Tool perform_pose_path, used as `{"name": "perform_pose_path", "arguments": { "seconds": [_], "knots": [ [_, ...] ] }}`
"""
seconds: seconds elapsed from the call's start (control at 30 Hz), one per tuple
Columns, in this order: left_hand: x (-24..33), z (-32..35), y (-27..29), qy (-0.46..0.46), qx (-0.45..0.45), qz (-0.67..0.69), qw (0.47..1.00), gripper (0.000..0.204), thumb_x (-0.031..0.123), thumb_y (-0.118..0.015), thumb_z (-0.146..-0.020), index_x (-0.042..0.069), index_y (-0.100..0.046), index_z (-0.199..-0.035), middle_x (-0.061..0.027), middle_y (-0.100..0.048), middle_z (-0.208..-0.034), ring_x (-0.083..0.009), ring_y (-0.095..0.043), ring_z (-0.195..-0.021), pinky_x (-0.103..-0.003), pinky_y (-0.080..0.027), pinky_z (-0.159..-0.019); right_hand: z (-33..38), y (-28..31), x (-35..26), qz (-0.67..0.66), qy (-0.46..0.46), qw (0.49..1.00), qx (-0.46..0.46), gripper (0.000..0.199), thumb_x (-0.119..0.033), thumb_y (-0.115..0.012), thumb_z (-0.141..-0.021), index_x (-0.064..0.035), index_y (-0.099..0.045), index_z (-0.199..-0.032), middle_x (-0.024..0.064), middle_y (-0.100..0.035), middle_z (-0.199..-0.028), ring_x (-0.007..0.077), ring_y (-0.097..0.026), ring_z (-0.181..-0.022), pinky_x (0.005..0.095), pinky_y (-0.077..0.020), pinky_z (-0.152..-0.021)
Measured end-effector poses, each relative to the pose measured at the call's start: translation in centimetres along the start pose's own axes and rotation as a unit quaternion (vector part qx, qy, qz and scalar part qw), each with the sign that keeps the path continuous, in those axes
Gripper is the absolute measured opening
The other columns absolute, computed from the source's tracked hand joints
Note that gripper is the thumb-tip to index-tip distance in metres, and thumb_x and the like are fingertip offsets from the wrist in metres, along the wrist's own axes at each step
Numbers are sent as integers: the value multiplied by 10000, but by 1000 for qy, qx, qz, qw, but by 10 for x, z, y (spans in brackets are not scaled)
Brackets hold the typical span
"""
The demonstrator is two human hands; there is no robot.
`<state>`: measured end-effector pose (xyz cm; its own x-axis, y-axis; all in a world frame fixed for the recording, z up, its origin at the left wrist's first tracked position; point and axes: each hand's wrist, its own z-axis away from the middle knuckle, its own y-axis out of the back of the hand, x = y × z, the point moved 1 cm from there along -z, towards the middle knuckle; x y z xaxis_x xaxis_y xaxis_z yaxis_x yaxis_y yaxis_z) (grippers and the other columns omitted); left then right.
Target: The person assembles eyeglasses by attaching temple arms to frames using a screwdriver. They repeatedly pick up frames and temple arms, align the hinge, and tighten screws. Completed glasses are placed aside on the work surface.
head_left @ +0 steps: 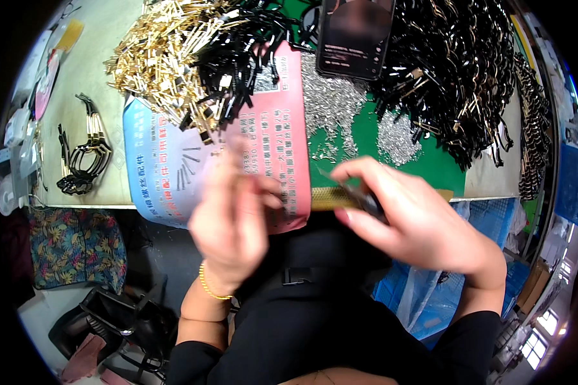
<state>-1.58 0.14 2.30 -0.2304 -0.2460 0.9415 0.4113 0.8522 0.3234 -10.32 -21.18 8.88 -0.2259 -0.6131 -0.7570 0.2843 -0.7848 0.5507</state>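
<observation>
My left hand is smeared by motion over the printed blue and pink sheet; I cannot make out what its fingers hold, if anything. My right hand is closed around a dark-handled tool, whose thin tip seems to point left. Beneath the tool lies a yellowish mesh strip at the table's front edge. Ahead of my left hand, gold metal strips and black ones, resembling eyeglass temples, are heaped on the sheet. Small silver metal pieces are scattered on the green mat.
A phone with its screen lit stands at the back. Long black strips form a large heap at right, beside a smaller silver pile. At left lies a bundle of curved dark strips. A patterned cloth hangs below the edge.
</observation>
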Motion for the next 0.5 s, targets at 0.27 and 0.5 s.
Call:
{"name": "perform_pose_path", "arguments": {
  "seconds": [0.27,0.5],
  "knots": [
    [-22,-58,33,-81,115,-259,956,134,73,-665,-922,-6,-611,-1017,-129,-585,-904,-243,-591,-777,-364,-486,-714,-143,-20,-13,255,67,940,218,297,-140,-619,-932,19,-456,-1124,288,-634,-931,446,-659,-859,524,-537,-711],
    [-23,-63,34,4,77,-240,968,168,134,-702,-939,3,-599,-918,-139,-640,-803,-272,-624,-703,-381,-485,-657,-109,1,-19,126,68,975,167,322,-65,-585,-877,110,-520,-1139,273,-649,-770,443,-675,-742,488,-535,-657]
  ]
}}
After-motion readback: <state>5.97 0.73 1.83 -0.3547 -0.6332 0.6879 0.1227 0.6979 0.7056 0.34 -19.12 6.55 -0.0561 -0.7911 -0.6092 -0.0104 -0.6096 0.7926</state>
